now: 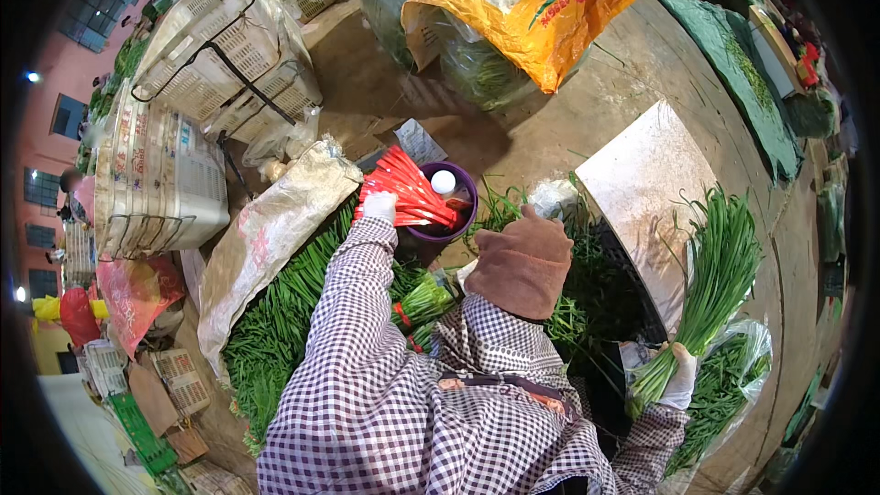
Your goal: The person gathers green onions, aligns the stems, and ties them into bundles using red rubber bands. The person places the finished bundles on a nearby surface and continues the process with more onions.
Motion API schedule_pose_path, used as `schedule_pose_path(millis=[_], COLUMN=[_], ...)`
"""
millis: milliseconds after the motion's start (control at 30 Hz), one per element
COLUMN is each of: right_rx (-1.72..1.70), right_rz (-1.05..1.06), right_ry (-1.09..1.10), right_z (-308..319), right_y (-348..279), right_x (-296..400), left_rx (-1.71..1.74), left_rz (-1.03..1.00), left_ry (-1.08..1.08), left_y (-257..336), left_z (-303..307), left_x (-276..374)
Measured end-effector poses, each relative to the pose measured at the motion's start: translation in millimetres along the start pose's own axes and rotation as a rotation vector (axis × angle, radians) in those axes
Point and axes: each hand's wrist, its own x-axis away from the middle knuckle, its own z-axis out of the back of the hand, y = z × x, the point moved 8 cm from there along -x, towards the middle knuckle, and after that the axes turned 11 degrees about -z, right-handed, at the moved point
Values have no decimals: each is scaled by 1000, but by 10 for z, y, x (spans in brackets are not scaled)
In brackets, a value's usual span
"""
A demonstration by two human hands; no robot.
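My left hand (379,206), in a pale glove, is closed at the left end of a bunch of red tie strips (405,185). The strips lean over the rim of a purple bucket (472,210), where a white round object (443,182) also shows. Off to the right, my gloved right hand (680,377) grips a bunch of garlic chives (718,275) near its pale stem ends, leaves pointing up and away. Bundles with red bands (419,302) lie beside my left arm. A brown hat (520,265) and checkered cloth cover the middle of the view, hiding what is beneath.
Loose greens (289,323) lie along a whitish woven sack (275,227) at left. Stacked plastic crates (165,185) stand beyond. A pale board (653,151) is ahead right; an orange sack (550,14) lies over bagged greens. Another plastic bag of greens (722,385) sits beside my right hand.
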Motion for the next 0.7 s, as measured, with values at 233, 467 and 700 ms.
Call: schedule_pose_path(millis=[233, 467, 700], right_rx=[61, 75, 101], right_rz=[-11, 23, -4], right_ry=[-37, -77, -32], right_z=[-130, -230, -225], right_y=[18, 39, 102], right_x=[-41, -15, -83], left_rx=[95, 422, 116], left_rz=[145, 313, 100], left_ry=[-41, 259, 64], left_y=[-294, -483, -153], left_z=[71, 165, -218], left_x=[93, 165, -286])
